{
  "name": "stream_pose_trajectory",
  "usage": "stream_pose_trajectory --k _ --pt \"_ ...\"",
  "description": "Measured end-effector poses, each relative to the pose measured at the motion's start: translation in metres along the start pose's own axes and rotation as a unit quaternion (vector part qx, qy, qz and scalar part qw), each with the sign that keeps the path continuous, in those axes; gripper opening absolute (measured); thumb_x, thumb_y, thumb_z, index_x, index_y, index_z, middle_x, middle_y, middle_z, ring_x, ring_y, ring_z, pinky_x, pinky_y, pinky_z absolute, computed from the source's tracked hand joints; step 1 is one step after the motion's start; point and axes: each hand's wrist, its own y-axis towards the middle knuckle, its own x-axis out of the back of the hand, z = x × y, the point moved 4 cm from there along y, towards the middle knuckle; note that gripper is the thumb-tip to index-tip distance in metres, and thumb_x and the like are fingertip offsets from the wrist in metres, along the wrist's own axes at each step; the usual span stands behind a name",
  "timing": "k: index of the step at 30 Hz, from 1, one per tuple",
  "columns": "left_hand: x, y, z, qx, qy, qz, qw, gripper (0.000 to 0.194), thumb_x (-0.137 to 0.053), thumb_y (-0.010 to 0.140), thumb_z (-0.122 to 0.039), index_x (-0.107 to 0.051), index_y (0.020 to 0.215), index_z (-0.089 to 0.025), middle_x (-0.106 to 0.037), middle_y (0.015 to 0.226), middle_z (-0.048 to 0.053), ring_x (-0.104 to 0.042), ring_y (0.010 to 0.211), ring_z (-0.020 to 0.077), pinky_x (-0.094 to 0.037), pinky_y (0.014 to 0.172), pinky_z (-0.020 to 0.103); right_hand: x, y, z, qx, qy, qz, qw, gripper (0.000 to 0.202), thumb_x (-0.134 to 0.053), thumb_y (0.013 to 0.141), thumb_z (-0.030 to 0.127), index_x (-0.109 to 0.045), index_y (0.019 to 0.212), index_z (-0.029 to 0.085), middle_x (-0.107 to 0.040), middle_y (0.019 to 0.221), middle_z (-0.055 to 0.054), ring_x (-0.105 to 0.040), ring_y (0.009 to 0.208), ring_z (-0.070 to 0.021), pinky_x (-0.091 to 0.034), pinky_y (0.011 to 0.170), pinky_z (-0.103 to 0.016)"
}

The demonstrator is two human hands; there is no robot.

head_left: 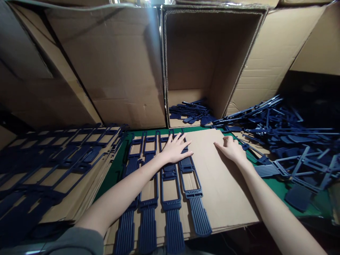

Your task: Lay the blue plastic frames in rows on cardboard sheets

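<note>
My left hand (174, 148) lies with fingers spread across the upper parts of dark blue ribbed plastic pieces with open rectangular frames. Several of these pieces lie side by side on a cardboard sheet (212, 187), their ribbed ends toward me. The rightmost plastic piece (199, 212) is slightly angled. My right hand (233, 150) is over the sheet's far right edge, thumb stretched left and apart from the bent fingers. Nothing shows between them. Whether its fingertips touch the sheet is hard to see.
A tangled heap of blue plastic pieces (292, 134) spreads at the right on the green table surface (276, 186). An open cardboard box (212, 53) at the back holds a smaller pile (191, 111). Rows of similar pieces (79, 156) cover stacked cardboard at left.
</note>
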Motion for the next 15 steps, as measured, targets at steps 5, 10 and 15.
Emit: stream_pose_trajectory --k 5,10,15 --pt "0.0001 0.0003 0.0019 -0.002 -0.001 0.0 1.0 0.071 -0.018 0.087 -0.072 -0.036 0.142 -0.03 -0.016 0.156 0.007 -0.009 0.144 0.0312 -0.003 0.112 0.06 -0.0018 0.0038 -0.0031 0.006 0.002 -0.01 1.0 0.069 -0.039 0.077 0.072 -0.044 0.126 0.022 -0.051 0.12 -0.019 -0.052 0.112 -0.0397 -0.041 0.086 -0.053" --pt "0.0021 0.0 0.0015 -0.004 -0.008 0.006 1.0 0.07 -0.019 0.088 -0.071 -0.036 0.142 -0.03 -0.015 0.157 0.006 -0.007 0.144 0.0315 -0.003 0.112 0.06 -0.001 0.004 -0.0055 0.019 -0.002 -0.013 1.0 0.067 -0.039 0.079 0.07 -0.045 0.126 0.023 -0.053 0.118 -0.019 -0.053 0.111 -0.0381 -0.042 0.085 -0.051" --pt "0.0019 -0.0002 0.0011 -0.007 -0.006 0.008 1.0 0.071 -0.019 0.088 -0.071 -0.035 0.143 -0.03 -0.014 0.157 0.007 -0.008 0.144 0.0311 -0.002 0.112 0.06 -0.0055 0.0077 -0.01 0.02 0.001 -0.005 1.0 0.065 -0.039 0.08 0.068 -0.045 0.127 0.023 -0.052 0.119 -0.018 -0.054 0.109 -0.0366 -0.043 0.084 -0.049"
